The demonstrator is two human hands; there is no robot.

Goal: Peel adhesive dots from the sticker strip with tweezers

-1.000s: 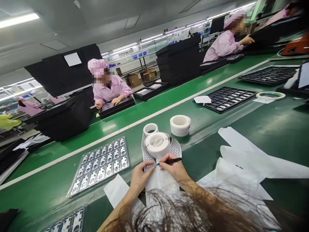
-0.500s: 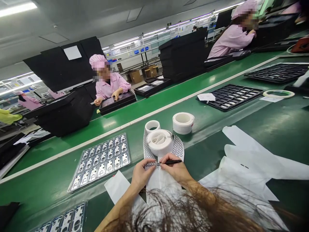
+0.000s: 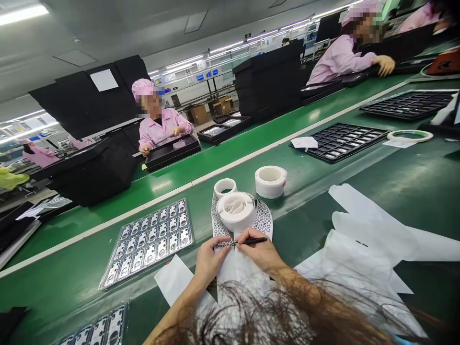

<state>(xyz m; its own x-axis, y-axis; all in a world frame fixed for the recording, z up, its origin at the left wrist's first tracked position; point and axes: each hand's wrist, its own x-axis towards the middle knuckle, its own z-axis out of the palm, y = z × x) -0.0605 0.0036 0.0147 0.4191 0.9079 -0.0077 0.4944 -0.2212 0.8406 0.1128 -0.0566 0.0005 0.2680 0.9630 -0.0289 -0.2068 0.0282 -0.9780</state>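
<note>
My right hand is closed around black tweezers, their tips pointing left. Opposite it, my left hand pinches the edge of a white sticker strip printed with small black rings. The tweezer tips meet the strip close to my left fingertips; whether they grip a single ring is too small to tell. The strip loops around behind a white roll just beyond my hands. A smaller white roll and another white roll stand farther back. White backing paper lies beneath my wrists.
Left of my hands lies a clear tray of metal-coloured parts, with a second such tray nearer. Crumpled white paper spreads on the right. Beyond it are a black compartment tray and a tape ring. Co-workers sit across the green bench.
My hands stay almost in place, the tweezer tips shifting very slightly left along the strip. Across the bench, the co-worker at right has lowered a hand onto the work surface.
</note>
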